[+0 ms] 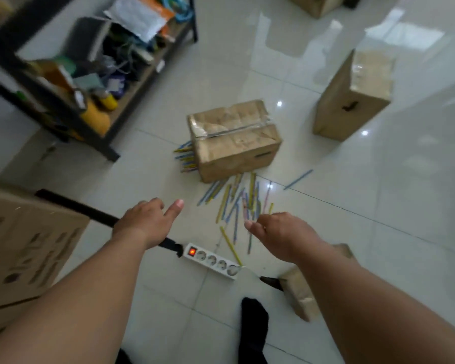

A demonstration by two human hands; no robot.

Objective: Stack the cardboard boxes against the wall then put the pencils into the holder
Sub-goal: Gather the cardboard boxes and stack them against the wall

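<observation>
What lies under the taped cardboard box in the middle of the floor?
Coloured pencil ends stick out from below the box at its left side, and more pencils lie on the tiles before it. How far any continue beneath is covered.

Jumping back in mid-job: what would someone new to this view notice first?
The coloured pencils lie strewn over the tiled floor in the middle, just in front of a taped cardboard box, with more lying at its left side. The left hand and right hand reach out empty above them. A white power strip with a lit red switch lies between the forearms.
</observation>
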